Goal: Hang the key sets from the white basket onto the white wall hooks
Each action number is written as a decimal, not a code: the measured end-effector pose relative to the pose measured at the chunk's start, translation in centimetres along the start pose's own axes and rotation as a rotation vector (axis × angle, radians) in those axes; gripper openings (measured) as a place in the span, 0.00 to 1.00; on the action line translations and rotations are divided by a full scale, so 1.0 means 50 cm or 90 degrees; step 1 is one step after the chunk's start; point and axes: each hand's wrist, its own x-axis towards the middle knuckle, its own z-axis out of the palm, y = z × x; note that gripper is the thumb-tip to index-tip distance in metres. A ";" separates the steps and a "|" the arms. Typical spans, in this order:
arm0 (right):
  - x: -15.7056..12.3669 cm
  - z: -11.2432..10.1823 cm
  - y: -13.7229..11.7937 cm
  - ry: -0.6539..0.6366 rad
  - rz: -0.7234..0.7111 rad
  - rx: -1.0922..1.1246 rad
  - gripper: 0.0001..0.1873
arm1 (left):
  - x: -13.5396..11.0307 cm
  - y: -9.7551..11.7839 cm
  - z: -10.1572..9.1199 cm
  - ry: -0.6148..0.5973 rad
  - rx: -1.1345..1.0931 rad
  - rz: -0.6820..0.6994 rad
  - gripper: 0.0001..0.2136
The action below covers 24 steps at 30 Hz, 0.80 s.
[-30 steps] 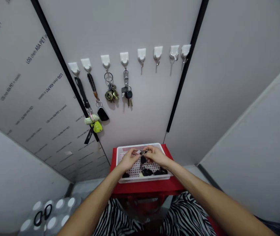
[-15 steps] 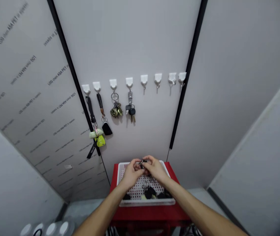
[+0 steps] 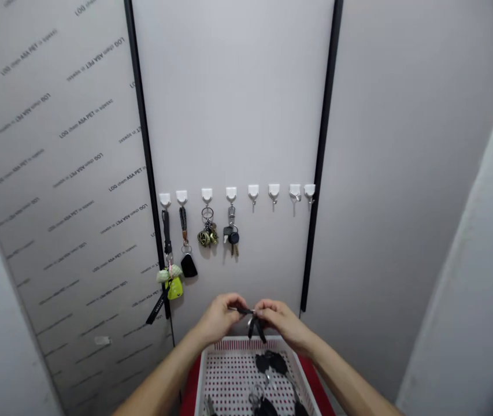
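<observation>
Above the far edge of the basket, my left hand (image 3: pixel 221 317) pinches one slim dark piece of a black key bunch (image 3: pixel 256 330). My right hand (image 3: pixel 284 322) grips the same bunch by its top near the ring, fingers closed. Two dark, strap-like ends dangle between the hands; their exact kind is too small to tell. Below, the white perforated basket (image 3: pixel 224 345) holds more keys: black key fobs (image 3: pixel 272 362) near its far right and a ringed bunch (image 3: pixel 263 403) nearer me. On the wall, a bunch of keys (image 3: pixel 232 236) hangs from the fourth hook from the left.
A row of white adhesive hooks (image 3: pixel 253 191) runs along the wall panel, the right-hand ones bare. Bronze-coloured charms (image 3: pixel 207 236), a black fob (image 3: pixel 189 265) and a yellow-green fob (image 3: pixel 174 288) hang at left. Under the basket is a red stand (image 3: pixel 191 384).
Both hands have risen from over the basket to above its far edge, carrying the bunch and spreading it apart. The camera view has tilted, so the hooks sit lower.
</observation>
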 end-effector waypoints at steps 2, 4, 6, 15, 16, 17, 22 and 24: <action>0.005 -0.006 -0.032 0.011 -0.007 -0.040 0.06 | 0.014 0.025 -0.016 0.021 0.114 0.075 0.09; 0.013 -0.011 -0.063 0.067 -0.048 -0.099 0.06 | 0.030 0.049 -0.028 0.049 0.228 0.153 0.11; 0.024 -0.017 -0.095 0.136 -0.104 -0.141 0.06 | 0.048 0.067 -0.036 0.092 0.284 0.192 0.11; 0.127 -0.047 -0.283 0.402 -0.296 -0.185 0.10 | 0.162 0.164 -0.059 0.290 0.103 0.151 0.15; 0.141 -0.050 -0.298 0.436 -0.306 -0.197 0.11 | 0.172 0.178 -0.064 0.316 0.137 0.150 0.15; 0.155 -0.053 -0.308 0.471 -0.314 -0.212 0.11 | 0.181 0.190 -0.069 0.337 0.175 0.147 0.16; 0.203 -0.066 -0.317 0.550 -0.259 -0.341 0.11 | 0.199 0.209 -0.077 0.372 0.316 0.104 0.16; 0.203 -0.071 -0.302 0.530 -0.240 -0.381 0.12 | 0.183 0.198 -0.068 0.375 0.345 0.122 0.16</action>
